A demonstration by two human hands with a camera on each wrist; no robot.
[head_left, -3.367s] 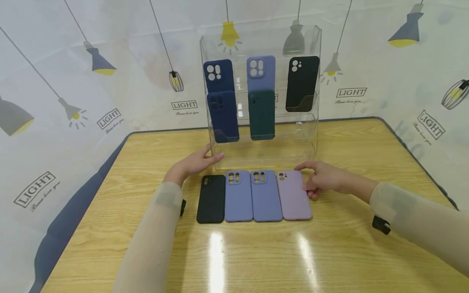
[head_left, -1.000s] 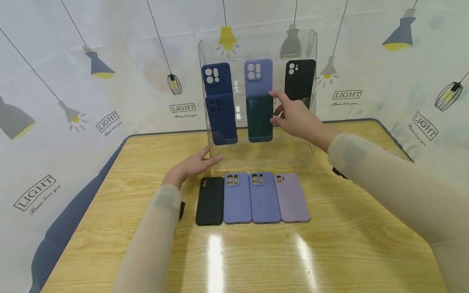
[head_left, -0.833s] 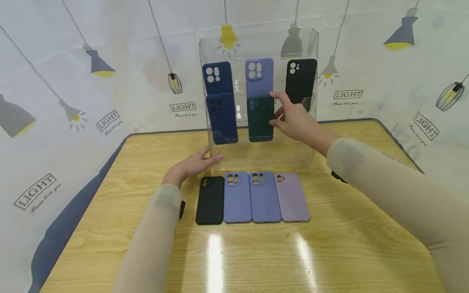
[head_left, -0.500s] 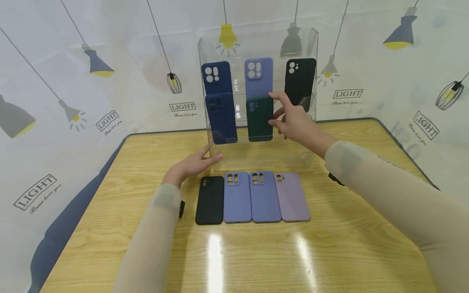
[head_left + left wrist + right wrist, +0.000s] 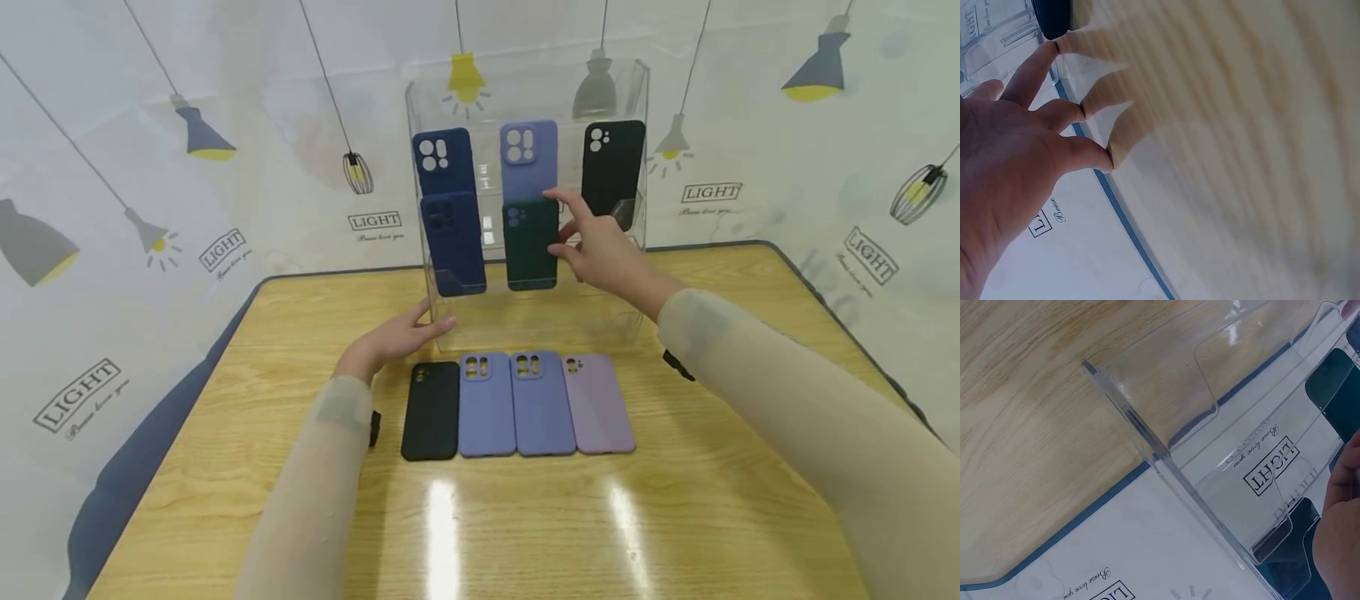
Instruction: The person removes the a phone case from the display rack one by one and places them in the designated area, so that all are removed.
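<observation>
A clear acrylic display stand [image 5: 600,310] holds upright phone cases. My right hand [image 5: 602,247] pinches the upper right corner of a dark green phone case [image 5: 531,250], index finger on its top edge and thumb at its side; the right wrist view shows only part of this hand. That case overlaps the lower half of a periwinkle phone case [image 5: 531,167] behind it. My left hand [image 5: 393,337] rests at the stand's lower left corner, fingers spread, thumb extended across the front. In the left wrist view, the left hand's fingertips [image 5: 1107,164] rest on the table.
The stand also bears navy phone cases [image 5: 453,246] at left and a black phone case [image 5: 611,167] at right. On the wooden table [image 5: 525,533] lie a black case [image 5: 431,412], two periwinkle cases [image 5: 487,412] and a lilac case [image 5: 600,408] in a row.
My right hand has left the lilac case and risen to the stand's green case. The green case's top has since shifted slightly left and down. My left hand has stayed at the stand.
</observation>
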